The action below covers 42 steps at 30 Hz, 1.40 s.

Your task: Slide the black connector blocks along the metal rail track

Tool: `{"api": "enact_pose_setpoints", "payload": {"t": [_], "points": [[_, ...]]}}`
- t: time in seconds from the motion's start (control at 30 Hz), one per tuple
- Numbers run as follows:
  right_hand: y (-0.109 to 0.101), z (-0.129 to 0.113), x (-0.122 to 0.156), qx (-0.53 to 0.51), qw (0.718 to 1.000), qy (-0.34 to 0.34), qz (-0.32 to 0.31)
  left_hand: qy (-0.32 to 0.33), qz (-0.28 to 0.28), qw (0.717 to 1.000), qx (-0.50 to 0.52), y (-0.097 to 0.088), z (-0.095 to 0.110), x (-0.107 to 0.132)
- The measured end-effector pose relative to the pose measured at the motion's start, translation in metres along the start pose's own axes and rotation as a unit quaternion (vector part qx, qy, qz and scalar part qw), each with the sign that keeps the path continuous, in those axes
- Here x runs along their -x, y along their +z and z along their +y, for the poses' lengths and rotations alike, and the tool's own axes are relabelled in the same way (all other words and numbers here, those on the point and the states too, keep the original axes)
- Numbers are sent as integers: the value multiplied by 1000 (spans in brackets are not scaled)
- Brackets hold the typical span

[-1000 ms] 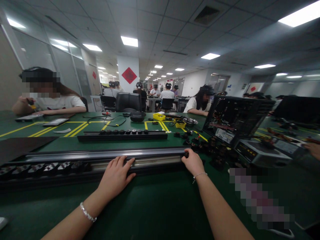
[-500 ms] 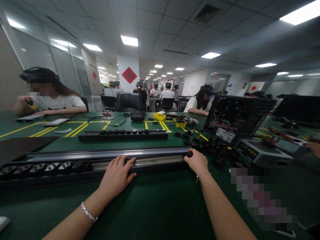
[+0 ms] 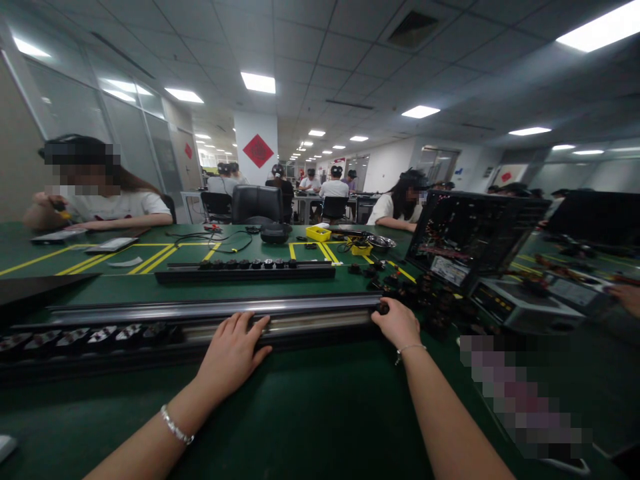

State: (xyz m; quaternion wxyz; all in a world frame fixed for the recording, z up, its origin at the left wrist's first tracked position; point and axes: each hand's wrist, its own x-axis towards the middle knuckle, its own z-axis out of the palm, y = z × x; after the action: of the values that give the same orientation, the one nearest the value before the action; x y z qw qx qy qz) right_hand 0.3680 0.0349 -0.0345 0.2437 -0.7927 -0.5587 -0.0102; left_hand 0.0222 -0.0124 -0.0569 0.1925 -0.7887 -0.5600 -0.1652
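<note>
A long black rail (image 3: 320, 320) with a pale inner channel lies across the green table in front of me. Several black socket-like modules (image 3: 100, 335) with metallic tops sit in its left part. My left hand (image 3: 233, 350) lies over the middle of the rail, fingers spread and touching it. At the rail's right end my right hand (image 3: 400, 323) is closed, thumb and fingers pinching a small dark part (image 3: 383, 309), mostly hidden by the fingers. Along the rail's far side runs a shiny strip (image 3: 215, 309).
Behind lies a second rail (image 3: 245, 273) with several modules. Loose black modules (image 3: 440, 297) are heaped to the right, near an open computer case (image 3: 475, 233) and a grey metal box (image 3: 525, 307). A yellow tray (image 3: 319, 233) stands farther back. Co-workers sit across the table.
My right hand has shifted slightly to the right, still pinching the small dark part at the rail's end. My left hand stays in place on the rail.
</note>
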Motion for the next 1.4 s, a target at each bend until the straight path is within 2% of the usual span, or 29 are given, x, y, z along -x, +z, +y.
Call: {"api": "enact_pose_setpoints", "payload": {"t": [0.73, 1.03, 1.4], "points": [[3, 10, -7, -32, 999, -2, -11, 2, -3, 1000, -5, 1, -1, 0], [1, 10, -7, -27, 1000, 1, -7, -6, 5, 1000, 22, 0, -1, 0], [-4, 16, -11, -30, 999, 28, -19, 2, -3, 1000, -2, 2, -2, 0]]}}
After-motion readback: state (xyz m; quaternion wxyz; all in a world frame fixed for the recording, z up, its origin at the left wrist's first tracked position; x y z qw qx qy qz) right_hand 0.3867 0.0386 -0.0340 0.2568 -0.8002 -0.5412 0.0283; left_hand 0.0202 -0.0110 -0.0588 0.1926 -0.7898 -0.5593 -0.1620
